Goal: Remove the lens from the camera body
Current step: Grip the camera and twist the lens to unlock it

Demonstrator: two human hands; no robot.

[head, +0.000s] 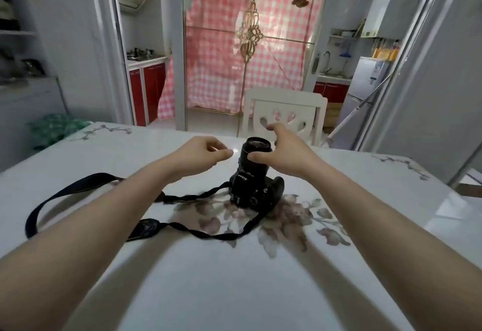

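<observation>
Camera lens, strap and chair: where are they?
lens (254, 157): head view, side of its black barrel.
strap (65, 191): head view, wide band lying on the table.
chair (284, 107): head view, white backrest.

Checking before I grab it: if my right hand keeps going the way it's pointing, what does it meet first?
Most likely the lens. Your right hand is open beside it, thumb near the barrel, fingers arched past the front rim. Depth is unclear, so contact can't be confirmed.

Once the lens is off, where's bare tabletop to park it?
Free: the white glossy tabletop nearest the person, between the forearms, and the right side beyond the right hand. Crowded: left of the black DSLR camera, where the black neck strap loops.
</observation>
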